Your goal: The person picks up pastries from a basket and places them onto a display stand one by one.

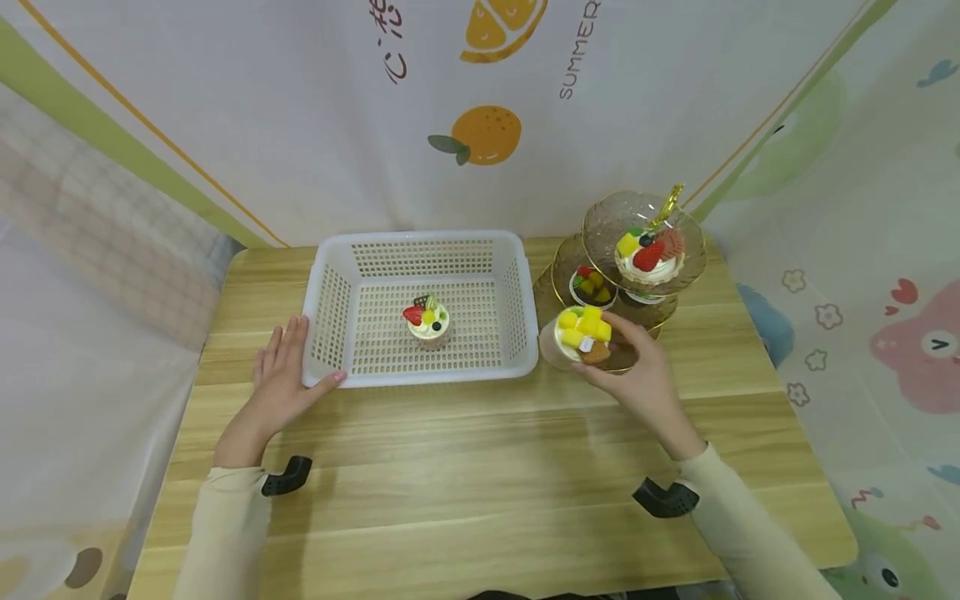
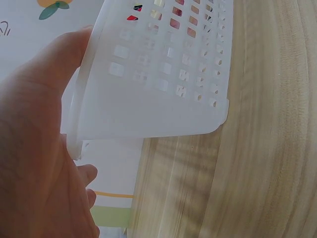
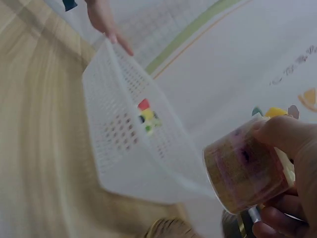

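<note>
Behind the wooden table (image 1: 450, 483), white curtain (image 1: 300, 100) printed with an orange (image 1: 489, 135), SUMMER (image 1: 580, 50) in dark capitals, and Chinese characters (image 1: 393, 42) cut off at the upper edge. To the right, patterned cloth (image 1: 832, 217) with flowers, hearts and cartoon animals.

Gripped in the right hand (image 1: 641, 379): a clear dessert cup (image 1: 581, 333), thumb on one side, fingers curled round the other, opened only as wide as the cup. Just outside the right wall of the white basket (image 1: 420, 382); cannot tell whether touching it. On top, yellow cubes, a brown biscuit and a small white tag, too tiny for reading.

Spread wide at the basket's left end: the left hand (image 1: 285, 375), thumb over the near rim, fingers along the side.

Inside the basket, a smaller cup (image 1: 430, 329) topped with strawberry. Beyond the right hand, a tiered glass stand (image 1: 607, 217) with gold rims, carrying a cream dessert (image 1: 651, 262) above and a dark fruit cup (image 1: 593, 287) below.
</note>
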Motion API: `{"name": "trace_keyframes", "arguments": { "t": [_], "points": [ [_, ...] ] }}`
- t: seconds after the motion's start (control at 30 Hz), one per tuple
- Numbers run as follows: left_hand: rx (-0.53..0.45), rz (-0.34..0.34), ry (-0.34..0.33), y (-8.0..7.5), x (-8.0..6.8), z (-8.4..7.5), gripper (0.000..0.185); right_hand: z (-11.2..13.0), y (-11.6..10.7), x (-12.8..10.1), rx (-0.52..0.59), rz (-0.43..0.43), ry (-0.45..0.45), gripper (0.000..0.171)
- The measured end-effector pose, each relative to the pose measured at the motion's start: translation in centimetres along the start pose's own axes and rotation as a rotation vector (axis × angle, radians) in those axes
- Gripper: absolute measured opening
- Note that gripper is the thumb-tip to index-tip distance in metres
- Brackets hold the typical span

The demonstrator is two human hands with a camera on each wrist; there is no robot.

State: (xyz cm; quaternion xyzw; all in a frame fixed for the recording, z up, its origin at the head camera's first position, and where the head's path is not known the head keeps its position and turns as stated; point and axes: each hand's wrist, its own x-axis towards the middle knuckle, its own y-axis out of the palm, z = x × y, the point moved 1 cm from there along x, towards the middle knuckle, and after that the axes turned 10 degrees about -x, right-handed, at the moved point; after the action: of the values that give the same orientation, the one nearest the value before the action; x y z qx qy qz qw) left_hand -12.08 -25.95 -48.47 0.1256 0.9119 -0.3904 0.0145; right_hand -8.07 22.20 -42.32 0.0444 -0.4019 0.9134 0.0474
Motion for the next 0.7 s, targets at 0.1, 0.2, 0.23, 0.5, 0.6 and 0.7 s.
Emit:
{"name": "trace_keyframes", "arguments": {
  "t": [0.1,0.2,0.23,0.5,0.6,0.7],
  "points": [
    [0.002,0.0,-0.007,-0.1,-0.1,0.1,0.105,-1.9,0.4,-1.4,0.01,0.016,0.063,0.073],
    [0.007,-0.004,-0.011,-0.1,-0.1,0.2,0.105,-3.6,1.5,-2.1,0.039,0.022,0.108,0.072],
    [0.005,-0.003,-0.009,-0.1,-0.1,0.2,0.105,-4.1,1.9,-2.2,0.047,0.023,0.121,0.072],
    [-0.002,-0.003,-0.001,0.1,0.1,0.2,0.105,-6.8,5.0,-1.5,0.126,-0.001,0.223,0.073],
    [-0.005,-0.001,-0.003,0.1,0.0,0.2,0.104,-7.4,5.7,-1.0,0.152,0.012,0.268,0.075],
    [-0.012,0.0,-0.004,0.1,0.0,0.2,0.104,-7.8,6.2,-0.5,0.183,0.016,0.271,0.073]
  ]
}}
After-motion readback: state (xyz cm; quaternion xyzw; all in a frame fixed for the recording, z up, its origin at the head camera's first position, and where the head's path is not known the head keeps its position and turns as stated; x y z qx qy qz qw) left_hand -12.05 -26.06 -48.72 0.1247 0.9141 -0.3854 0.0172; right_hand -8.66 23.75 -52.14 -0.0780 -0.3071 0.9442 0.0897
